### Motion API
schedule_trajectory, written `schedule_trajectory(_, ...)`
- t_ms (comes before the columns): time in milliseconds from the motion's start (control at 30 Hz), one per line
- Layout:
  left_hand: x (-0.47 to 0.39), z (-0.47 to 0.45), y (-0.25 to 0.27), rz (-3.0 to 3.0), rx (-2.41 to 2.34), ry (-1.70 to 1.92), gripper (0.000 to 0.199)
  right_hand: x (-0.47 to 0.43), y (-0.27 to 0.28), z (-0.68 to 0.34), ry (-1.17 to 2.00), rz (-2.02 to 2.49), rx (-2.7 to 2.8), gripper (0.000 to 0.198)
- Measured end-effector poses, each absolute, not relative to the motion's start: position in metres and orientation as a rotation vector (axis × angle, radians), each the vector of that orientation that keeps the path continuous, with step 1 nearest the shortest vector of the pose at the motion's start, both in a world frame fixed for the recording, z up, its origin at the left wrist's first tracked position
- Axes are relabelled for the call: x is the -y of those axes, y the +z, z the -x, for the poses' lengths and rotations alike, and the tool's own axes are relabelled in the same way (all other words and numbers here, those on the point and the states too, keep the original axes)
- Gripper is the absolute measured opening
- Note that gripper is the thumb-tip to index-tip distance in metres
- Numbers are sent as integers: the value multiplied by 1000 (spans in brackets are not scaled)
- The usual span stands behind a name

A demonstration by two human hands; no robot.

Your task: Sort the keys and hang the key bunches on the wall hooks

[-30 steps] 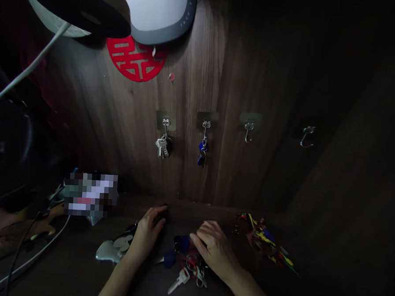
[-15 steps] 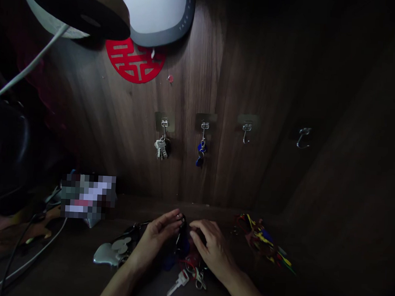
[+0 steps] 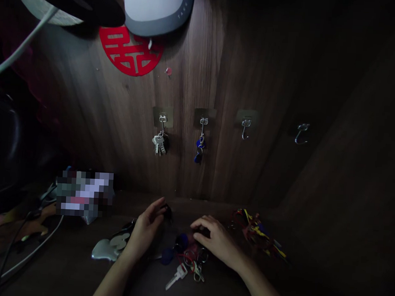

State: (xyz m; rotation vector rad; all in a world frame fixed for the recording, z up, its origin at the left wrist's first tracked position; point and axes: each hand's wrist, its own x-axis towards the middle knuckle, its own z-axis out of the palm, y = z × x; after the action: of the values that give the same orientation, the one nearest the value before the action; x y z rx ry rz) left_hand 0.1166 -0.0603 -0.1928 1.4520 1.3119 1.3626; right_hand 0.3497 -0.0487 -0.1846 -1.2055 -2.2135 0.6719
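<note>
Keys everywhere down here on the dark table (image 3: pixel 78 274). The left hand (image 3: pixel 145 231) has its fingers pinched shut on a small dark key fob (image 3: pixel 167 211), lifted just clear of the surface near the back wall. The right hand (image 3: pixel 215 239) rests on top of the loose pile of keys (image 3: pixel 187 258), fingers curled over it; whether they actually grip anything underneath, I cannot tell. A silver key (image 3: pixel 176 277) pokes out of that heap toward the front edge, with blue tags and red rings tangled beside it.

Up on the wood wall, four hooks in a row: the first hook (image 3: pixel 162 119) carries a silver key bunch (image 3: pixel 158 143), the second hook (image 3: pixel 203 121) carries blue tags (image 3: pixel 199 150), the third hook (image 3: pixel 245 126) and fourth hook (image 3: pixel 300 132) hang bare. So by my reckoning two sets are hung, and the pile still wants sorting.

Right of the hands lies a bundle of coloured lanyards (image 3: pixel 259 235); left, a pale object (image 3: pixel 108 249) I can't identify. Light is poor, so the fob's shape is mostly guesswork, and the lower edge cuts off both forearms.
</note>
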Motion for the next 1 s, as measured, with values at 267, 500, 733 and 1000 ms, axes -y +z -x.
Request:
schedule_trajectory(267,59,-106,-197,-1843,-1633,1362,33,62,-182,-337,603,1214,2454,22)
schedule_trajectory(500,65,-113,-191,-1995,-1586,1226,26,61,-184,-337,547,1189,2466,18)
schedule_trajectory(733,76,-126,-184,-2116,-1299,812,29,71,-179,-332,542,1060,2498,23)
schedule_trajectory(1000,70,-116,-194,-2238,-1397,794,48,60,-185,-341,417,1170,2453,26)
